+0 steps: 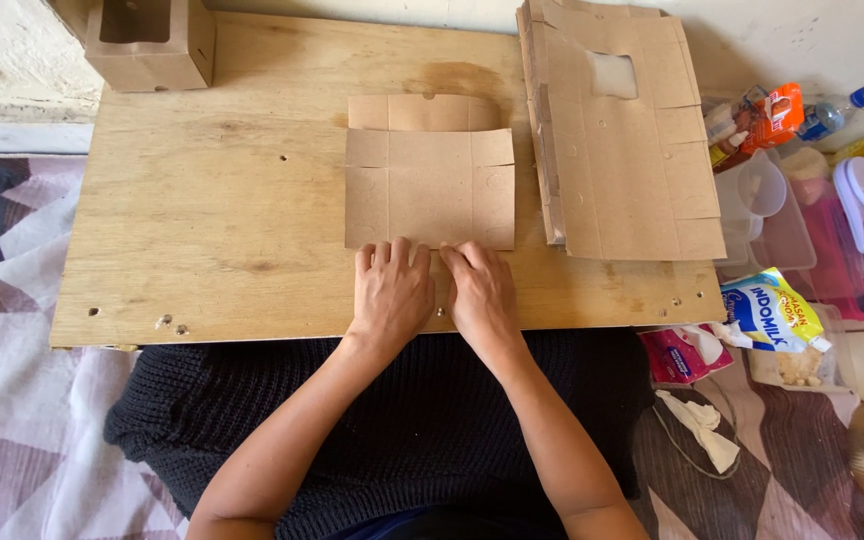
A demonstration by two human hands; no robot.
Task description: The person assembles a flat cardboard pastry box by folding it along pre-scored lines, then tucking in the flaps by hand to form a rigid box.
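On a plywood board (202, 200), left hand (389, 292) and right hand (482, 295) lie flat, fingers outstretched, gripping nothing, pressing the near edge of a flat cardboard blank (429, 185) extending toward twelve o'clock; a blank stack (622, 140) sits at two o'clock.

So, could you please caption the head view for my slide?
Both hands, left and right, press a flat cardboard box blank on a plywood board.

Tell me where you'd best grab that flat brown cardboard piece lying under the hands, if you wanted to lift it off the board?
Probably by its near edge, coming from the person's side. The flat cardboard blank lies flush on the plywood board, so there is nothing to pinch on top. The left hand and right hand already press that edge; the stack of blanks crowds its right side.
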